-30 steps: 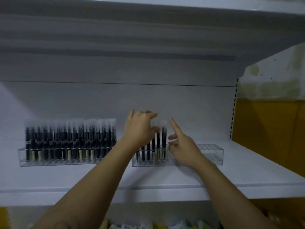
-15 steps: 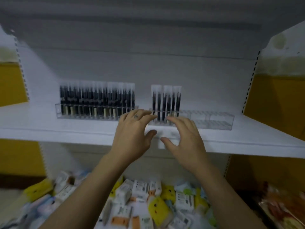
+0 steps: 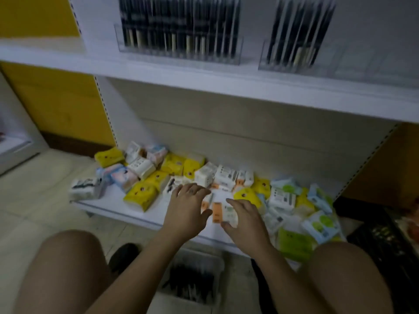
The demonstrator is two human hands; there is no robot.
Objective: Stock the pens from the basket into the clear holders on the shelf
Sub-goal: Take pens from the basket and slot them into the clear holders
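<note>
The pens in the left holder and the right holder are smeared into dark streaks. Their tops are cut off by the upper edge, and they cannot be counted. The right holder's far end fades into blur. The basket on the floor is partly hidden behind the left forearm, and its contents are an indistinct dark mass. Print on the packets is unreadable. The left hand and right hand cover several packets; whether they touch them cannot be told. A black crate runs off the right edge.

White basket of dark pens low before me; on the shelf, left clear holder full, right holder part-filled.
</note>
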